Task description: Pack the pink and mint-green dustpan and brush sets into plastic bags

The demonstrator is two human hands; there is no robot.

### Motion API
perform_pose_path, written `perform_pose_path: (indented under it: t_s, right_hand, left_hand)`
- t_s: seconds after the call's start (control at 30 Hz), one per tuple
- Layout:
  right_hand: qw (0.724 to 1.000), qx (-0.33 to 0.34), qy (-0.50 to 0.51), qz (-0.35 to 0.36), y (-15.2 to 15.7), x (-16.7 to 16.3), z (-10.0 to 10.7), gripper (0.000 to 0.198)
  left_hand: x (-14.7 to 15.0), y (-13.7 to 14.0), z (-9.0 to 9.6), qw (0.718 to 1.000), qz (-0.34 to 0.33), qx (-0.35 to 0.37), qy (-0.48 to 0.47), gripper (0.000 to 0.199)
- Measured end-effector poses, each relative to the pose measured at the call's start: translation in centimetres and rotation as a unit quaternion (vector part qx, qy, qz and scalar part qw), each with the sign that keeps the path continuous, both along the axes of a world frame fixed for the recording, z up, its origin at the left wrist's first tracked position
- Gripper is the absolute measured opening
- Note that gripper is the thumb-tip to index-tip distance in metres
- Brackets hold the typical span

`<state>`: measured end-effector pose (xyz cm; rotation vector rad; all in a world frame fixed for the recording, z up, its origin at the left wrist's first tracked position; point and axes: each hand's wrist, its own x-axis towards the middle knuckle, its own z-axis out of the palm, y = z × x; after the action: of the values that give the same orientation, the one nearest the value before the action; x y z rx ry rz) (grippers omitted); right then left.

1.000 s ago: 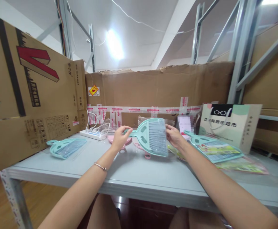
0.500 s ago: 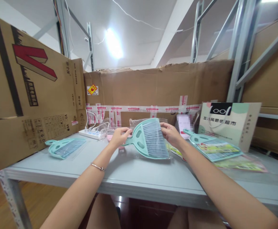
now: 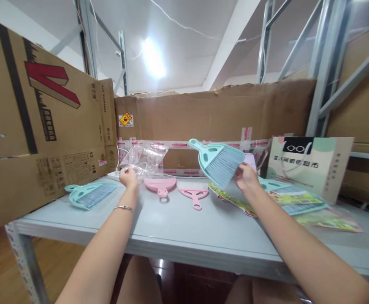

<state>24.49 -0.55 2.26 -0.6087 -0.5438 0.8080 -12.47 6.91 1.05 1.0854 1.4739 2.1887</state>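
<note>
In my right hand [image 3: 247,178] is a teal dustpan with its brush [image 3: 219,161] nested in it, gripped by the edge at the bristle end. It is raised above the table, handle pointing up and left. My left hand [image 3: 128,176] is closed on a crumpled clear plastic bag [image 3: 146,155], which spreads out to the right of the fingers. On the table between my hands lie a small pink dustpan [image 3: 160,184] and a pink brush [image 3: 194,193], handles toward me. A yellow-green printed card [image 3: 231,199] lies below the raised set.
Another teal set [image 3: 91,195] lies at the left of the grey table [image 3: 178,228]. More packaged sets [image 3: 298,198] lie at the right, before a paper bag [image 3: 307,162]. A phone [image 3: 250,160] stands behind my right hand. Cardboard boxes [image 3: 184,114] wall the back and left.
The clear bag has come off the teal set and moved left with my left hand. My right hand has kept the set, now tilted and higher. The pink dustpan and brush have come into view.
</note>
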Motion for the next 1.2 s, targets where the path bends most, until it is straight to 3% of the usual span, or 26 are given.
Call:
perform_pose_path:
  t_s: [0.17, 0.27, 0.33, 0.4, 0.47, 0.53, 0.6, 0.67, 0.73, 0.83, 0.87, 0.93, 0.97, 1.03, 1.13, 1.2]
  right_hand:
    - [0.999, -0.019, -0.031, 0.031, 0.2, -1.5, -1.0, 0.021]
    - [0.999, -0.018, -0.03, 0.04, 0.4, -1.6, -1.2, 0.02]
    - [0.998, -0.01, -0.04, 0.052, 0.5, -1.5, -1.2, 0.02]
    - [0.996, 0.001, -0.059, 0.071, 0.6, -1.5, -1.3, 0.02]
    - [0.992, 0.001, -0.079, 0.097, 0.4, -1.9, -1.3, 0.02]
    - [0.987, -0.009, -0.097, 0.129, 0.0, -2.7, -1.3, 0.02]
    - [0.98, -0.024, -0.111, 0.162, -0.6, -3.7, -1.3, 0.02]
    - [0.974, -0.034, -0.123, 0.186, -1.1, -4.6, -1.3, 0.02]
    - [0.965, -0.039, -0.145, 0.214, -1.5, -5.3, -1.2, 0.021]
    - [0.959, -0.048, -0.174, 0.218, -1.8, -5.4, -0.8, 0.017]
    - [0.968, -0.046, -0.174, 0.176, -1.9, -5.4, -0.5, 0.015]
    - [0.98, -0.001, -0.197, 0.021, -2.4, -5.3, 0.2, 0.014]
    - [0.969, 0.038, -0.236, -0.064, -2.8, -5.5, 0.5, 0.014]
    - [0.899, 0.127, -0.383, -0.168, -3.7, -6.2, 1.2, 0.015]
    - [0.755, 0.185, -0.61, -0.153, -4.7, -8.0, 1.5, 0.017]
    - [0.704, 0.171, -0.677, -0.133, -4.8, -9.0, 1.3, 0.022]
  left_hand:
    - [-0.3, -0.6, -0.5, 0.992, 0.064, -0.074, -0.077, 0.035]
    - [0.7, -2.3, 0.3, 0.984, 0.125, -0.104, -0.068, 0.066]
    - [1.8, -3.7, 1.0, 0.982, 0.172, -0.08, -0.01, 0.076]
    - [3.3, -4.9, 1.5, 0.98, 0.179, 0.009, 0.089, 0.072]
    - [4.8, -5.9, 1.7, 0.983, 0.08, 0.09, 0.136, 0.06]
    - [6.2, -6.6, 1.7, 0.971, -0.164, 0.111, 0.131, 0.044]
    - [7.2, -7.2, 1.6, 0.895, -0.427, 0.073, 0.102, 0.038]
    - [7.7, -7.7, 1.6, 0.81, -0.581, 0.039, 0.072, 0.041]
    - [7.8, -8.2, 1.7, 0.777, -0.626, 0.05, 0.043, 0.044]
    - [7.7, -8.7, 2.1, 0.779, -0.621, 0.087, 0.011, 0.04]
    - [7.7, -8.8, 2.3, 0.783, -0.615, 0.093, 0.008, 0.039]
    - [7.7, -9.0, 2.5, 0.792, -0.602, 0.1, 0.013, 0.039]
    - [7.8, -9.1, 2.5, 0.795, -0.597, 0.103, 0.021, 0.04]
    - [8.0, -9.3, 2.6, 0.798, -0.591, 0.108, 0.044, 0.04]
    - [8.1, -9.6, 2.6, 0.797, -0.588, 0.114, 0.073, 0.039]
    - [8.2, -9.9, 2.7, 0.798, -0.586, 0.113, 0.089, 0.039]
